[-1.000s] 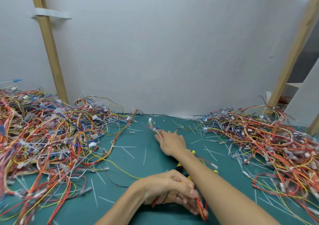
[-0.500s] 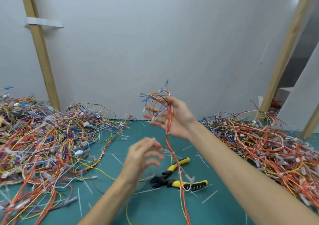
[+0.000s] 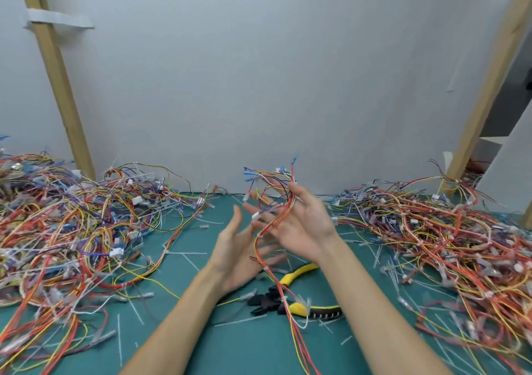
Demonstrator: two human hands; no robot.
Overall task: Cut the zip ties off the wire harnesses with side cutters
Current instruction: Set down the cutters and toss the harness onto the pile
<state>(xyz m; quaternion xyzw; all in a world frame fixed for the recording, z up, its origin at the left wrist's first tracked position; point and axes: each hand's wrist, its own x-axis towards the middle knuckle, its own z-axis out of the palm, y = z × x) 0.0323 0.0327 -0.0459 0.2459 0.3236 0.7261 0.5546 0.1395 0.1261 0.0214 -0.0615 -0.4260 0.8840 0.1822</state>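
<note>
Left pile of harnesses [image 3: 72,230] covers the far-left of the green mat [image 3: 230,351], loose and tangled. Left hand [image 3: 239,248] is mid-mat, raised, fingers spread wide, holding nothing, palm turned toward the harness. Right hand [image 3: 299,225] is just beside it, fingers loosely curled round one wire harness [image 3: 276,202]; connector ends fan out above the hand, the tail hangs down to the mat and off the near edge. A small zip tie [image 3: 265,268] shows on the hanging run, below the hands. Side cutters [image 3: 290,299] lie on the mat under the hands, untouched, with the hanging wires draped across them. Right pile [image 3: 446,245] sits far right.

Step in hand, I'd say: straighten and inspect. Run the left hand down the bundle, find each tie, pull it taut. Then pick up the cutters, nip only the tie strap, keep blades off insulation.
</note>
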